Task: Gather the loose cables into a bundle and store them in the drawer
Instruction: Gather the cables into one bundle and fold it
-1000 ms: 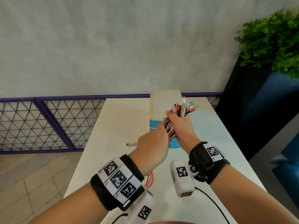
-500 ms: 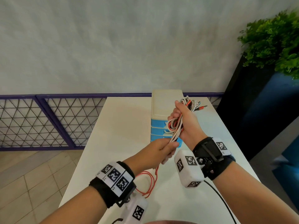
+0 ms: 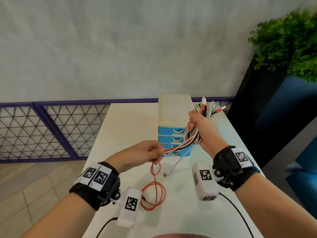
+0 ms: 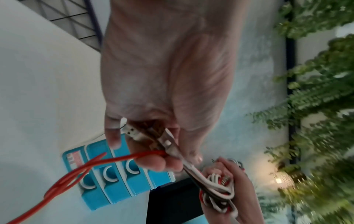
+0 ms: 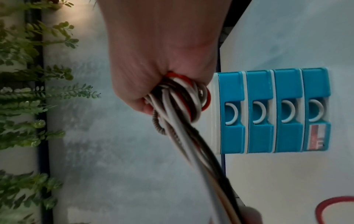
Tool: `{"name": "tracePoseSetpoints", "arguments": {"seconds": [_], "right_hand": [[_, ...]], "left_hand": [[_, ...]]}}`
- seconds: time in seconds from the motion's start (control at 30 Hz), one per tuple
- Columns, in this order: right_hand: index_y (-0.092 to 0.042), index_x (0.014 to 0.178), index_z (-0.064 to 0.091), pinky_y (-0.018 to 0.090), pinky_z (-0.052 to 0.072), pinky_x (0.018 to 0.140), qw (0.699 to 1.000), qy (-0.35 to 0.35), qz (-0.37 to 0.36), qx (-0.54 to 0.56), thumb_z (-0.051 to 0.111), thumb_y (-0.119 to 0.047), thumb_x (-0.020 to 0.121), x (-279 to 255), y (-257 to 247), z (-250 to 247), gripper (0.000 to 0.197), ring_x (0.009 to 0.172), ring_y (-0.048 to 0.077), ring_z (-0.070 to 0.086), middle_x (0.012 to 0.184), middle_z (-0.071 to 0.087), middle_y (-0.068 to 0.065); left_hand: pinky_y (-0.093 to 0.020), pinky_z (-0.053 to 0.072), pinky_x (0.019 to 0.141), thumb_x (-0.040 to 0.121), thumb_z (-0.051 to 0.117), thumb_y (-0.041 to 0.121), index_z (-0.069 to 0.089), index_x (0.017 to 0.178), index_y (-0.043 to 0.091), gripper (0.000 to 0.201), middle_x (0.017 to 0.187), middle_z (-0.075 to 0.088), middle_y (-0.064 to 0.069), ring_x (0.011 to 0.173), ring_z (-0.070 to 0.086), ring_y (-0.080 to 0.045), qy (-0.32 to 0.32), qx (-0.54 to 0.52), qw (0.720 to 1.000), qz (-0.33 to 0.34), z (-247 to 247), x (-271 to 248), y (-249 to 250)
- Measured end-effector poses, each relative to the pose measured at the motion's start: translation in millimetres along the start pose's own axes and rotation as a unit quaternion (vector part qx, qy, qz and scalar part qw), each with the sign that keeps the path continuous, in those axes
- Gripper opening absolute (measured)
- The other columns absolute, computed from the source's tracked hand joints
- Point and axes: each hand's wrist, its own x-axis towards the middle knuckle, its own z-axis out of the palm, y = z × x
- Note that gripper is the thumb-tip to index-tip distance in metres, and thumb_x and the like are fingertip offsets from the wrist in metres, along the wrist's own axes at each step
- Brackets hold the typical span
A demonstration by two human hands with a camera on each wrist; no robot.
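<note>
While the right hand [image 3: 200, 127] fists a looped bundle of red, white and braided cables [image 3: 193, 136] above the white counter [image 3: 127, 127], the left hand [image 3: 145, 153] pinches its trailing strands; red cable [image 3: 155, 191] dangles; four-drawer blue plastic cabinet [image 3: 173, 129] just behind, drawers closed; green plant [image 3: 288, 43] right.

The right hand [image 3: 204, 129] is raised, fisted round the cables [image 3: 192, 136]; the left hand [image 3: 144, 155], lower, pinches their trailing strands.
</note>
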Motion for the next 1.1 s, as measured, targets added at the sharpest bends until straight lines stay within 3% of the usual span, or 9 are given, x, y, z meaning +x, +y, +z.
{"name": "tracePoseSetpoints", "arguments": {"seconds": [0.13, 0.27, 0.63, 0.73, 0.83, 0.9, 1.0, 1.03, 1.1], "right_hand": [[-0.01, 0.087, 0.053, 0.028, 0.049, 0.046, 0.993, -0.001, -0.032, -0.116, 0.058, -0.01, 0.09, -1, -4, 1, 0.006, 0.04, 0.015, 0.051, 0.047, 0.05, 0.0], [-0.009, 0.094, 0.053, 0.026, 0.048, 0.043, 0.981, 0.018, -0.047, -0.189, 0.059, -0.016, 0.09, -1, -4, 3, 0.01, 0.037, 0.015, 0.052, 0.051, 0.055, 0.003], [-0.014, 0.077, 0.052, 0.027, 0.049, 0.045, 0.984, 0.071, -0.069, -0.148, 0.056, -0.006, 0.086, 1, -2, 3, 0.012, 0.04, 0.012, 0.051, 0.056, 0.052, 0.005], [-0.013, 0.082, 0.052, 0.025, 0.049, 0.042, 0.986, 0.063, -0.06, -0.142, 0.056, -0.006, 0.087, 0, 0, 2, 0.009, 0.039, 0.012, 0.051, 0.055, 0.052, 0.004], [-0.011, 0.089, 0.055, 0.027, 0.052, 0.047, 0.985, 0.025, -0.029, -0.165, 0.059, -0.01, 0.089, 1, -1, -4, 0.004, 0.043, 0.013, 0.056, 0.056, 0.056, 0.003], [-0.008, 0.092, 0.058, 0.026, 0.053, 0.05, 0.968, -0.026, -0.007, -0.25, 0.061, -0.014, 0.089, 3, -1, -7, 0.007, 0.046, 0.013, 0.062, 0.059, 0.062, 0.004], [-0.007, 0.085, 0.063, 0.026, 0.056, 0.062, 0.921, -0.133, -0.001, -0.366, 0.066, -0.022, 0.089, 0, -2, -3, 0.015, 0.056, 0.013, 0.067, 0.065, 0.07, 0.005], [-0.006, 0.085, 0.065, 0.027, 0.056, 0.066, 0.908, -0.165, 0.004, -0.384, 0.067, -0.025, 0.088, -2, -1, 0, 0.019, 0.061, 0.012, 0.069, 0.068, 0.072, 0.004], [-0.004, 0.093, 0.068, 0.025, 0.056, 0.071, 0.896, -0.21, 0.029, -0.39, 0.069, -0.033, 0.086, -5, 1, 4, 0.029, 0.072, 0.012, 0.072, 0.077, 0.075, 0.003]], "left_hand": [[-0.028, 0.041, 0.075, 0.1, 0.03, 0.045, 0.063, 0.095, 0.025, 0.038, 0.088, 0.068, 0.005, 0.075, 0.056, -0.011, -0.014, 0.012, 0.999, -0.04, 6, 0, -2], [-0.03, 0.047, 0.09, 0.098, 0.017, 0.054, 0.06, 0.119, 0.012, 0.064, 0.108, 0.07, -0.009, 0.093, 0.065, -0.02, -0.091, 0.024, 0.994, -0.062, 11, 3, -1], [-0.022, 0.045, 0.063, 0.1, 0.033, 0.042, 0.057, 0.1, 0.01, 0.04, 0.067, 0.043, 0.001, 0.06, 0.046, -0.014, -0.129, -0.253, 0.95, -0.128, 31, 6, -9], [-0.021, 0.033, 0.055, 0.102, 0.031, 0.041, 0.052, 0.091, 0.015, 0.034, 0.063, 0.033, 0.005, 0.055, 0.03, -0.011, -0.071, -0.149, 0.978, -0.13, 24, 10, -7], [-0.033, 0.042, 0.065, 0.1, 0.028, 0.045, 0.05, 0.085, 0.021, 0.036, 0.072, 0.048, -0.001, 0.064, 0.043, -0.018, 0.019, 0.14, 0.989, -0.044, 11, 14, -3], [-0.04, 0.042, 0.082, 0.1, 0.026, 0.043, 0.051, 0.092, 0.022, 0.034, 0.085, 0.06, -0.004, 0.075, 0.051, -0.023, 0.056, 0.383, 0.922, 0.011, 2, 14, 2], [-0.038, 0.03, 0.083, 0.101, 0.03, 0.038, 0.051, 0.104, 0.024, 0.025, 0.096, 0.063, 0.003, 0.089, 0.055, -0.023, 0.098, 0.624, 0.768, 0.104, -7, 11, 19], [-0.038, 0.029, 0.084, 0.1, 0.033, 0.037, 0.051, 0.105, 0.026, 0.021, 0.097, 0.062, 0.004, 0.092, 0.054, -0.023, 0.1, 0.65, 0.741, 0.134, -9, 9, 24], [-0.041, 0.031, 0.087, 0.098, 0.042, 0.034, 0.048, 0.104, 0.032, 0.009, 0.095, 0.062, 0.007, 0.09, 0.053, -0.021, 0.087, 0.656, 0.726, 0.187, -14, 6, 30]]}}
